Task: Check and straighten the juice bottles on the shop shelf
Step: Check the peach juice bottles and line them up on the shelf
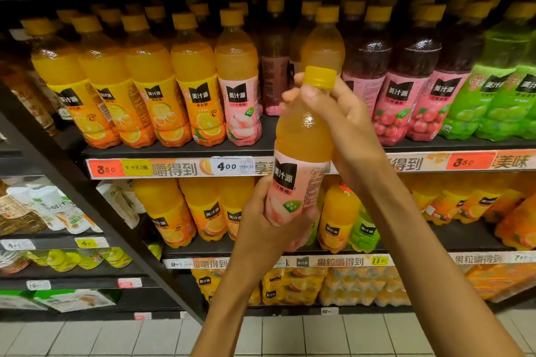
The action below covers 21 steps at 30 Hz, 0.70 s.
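Note:
I hold a peach juice bottle (301, 151) with a pink label and yellow cap out in front of the shelf, roughly upright. My left hand (261, 226) grips its lower labelled part from the left. My right hand (336, 113) wraps its neck just under the cap. Behind it, on the middle shelf (179, 152), stand rows of orange juice bottles (150, 87), another peach bottle (239, 81), dark red bottles (406, 78) and green bottles (504, 81). A gap shows in the front row behind the held bottle, with bottles set further back.
Price strips (174, 168) run along the shelf fronts. Lower shelves carry larger orange juice bottles (203, 211) and wrapped multipacks (333, 284). A dark upright (72, 177) divides off a left bay with pouches and small packs. Tiled floor (116, 336) lies below.

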Tool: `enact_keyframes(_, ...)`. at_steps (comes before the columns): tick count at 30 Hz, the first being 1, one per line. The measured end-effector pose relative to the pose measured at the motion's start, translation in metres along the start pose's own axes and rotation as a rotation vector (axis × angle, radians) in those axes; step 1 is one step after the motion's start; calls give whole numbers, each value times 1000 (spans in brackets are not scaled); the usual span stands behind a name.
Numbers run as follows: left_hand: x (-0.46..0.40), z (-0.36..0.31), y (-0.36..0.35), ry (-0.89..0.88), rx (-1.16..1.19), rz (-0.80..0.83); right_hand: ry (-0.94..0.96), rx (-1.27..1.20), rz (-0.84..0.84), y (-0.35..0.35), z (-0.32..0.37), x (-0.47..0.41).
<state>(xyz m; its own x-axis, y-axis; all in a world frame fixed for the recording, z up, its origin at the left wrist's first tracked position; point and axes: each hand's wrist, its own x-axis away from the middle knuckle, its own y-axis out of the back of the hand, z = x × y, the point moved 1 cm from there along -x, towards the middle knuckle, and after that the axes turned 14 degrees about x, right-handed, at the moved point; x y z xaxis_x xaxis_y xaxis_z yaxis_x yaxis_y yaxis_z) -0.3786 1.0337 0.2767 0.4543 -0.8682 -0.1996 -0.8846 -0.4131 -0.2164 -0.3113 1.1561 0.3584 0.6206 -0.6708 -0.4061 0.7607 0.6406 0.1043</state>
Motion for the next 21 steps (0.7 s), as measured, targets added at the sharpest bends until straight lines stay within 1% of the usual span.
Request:
enact_keyframes(2, -2, -1, 2, -42, -10, -32, 80, 53, 80, -1, 1, 11)
enact_keyframes(4, -4, -1, 3, -73, -23, -50, 118, 32, 142, 0, 2, 18)
enact_keyframes(8, -9, 5, 4, -91, -89, -91, 168, -20, 220, -1, 5, 24)
enact_keyframes(11, -13, 7, 6, -115, -128, -133, 222, 39, 255, -2, 8, 29)
enact_keyframes(16, -15, 7, 12, -113, -107, -73, 285, 124, 283, -2, 9, 34)
enact_keyframes(21, -11, 0, 20, -55, -28, 38, 223, 15, 368, 5, 10, 23)
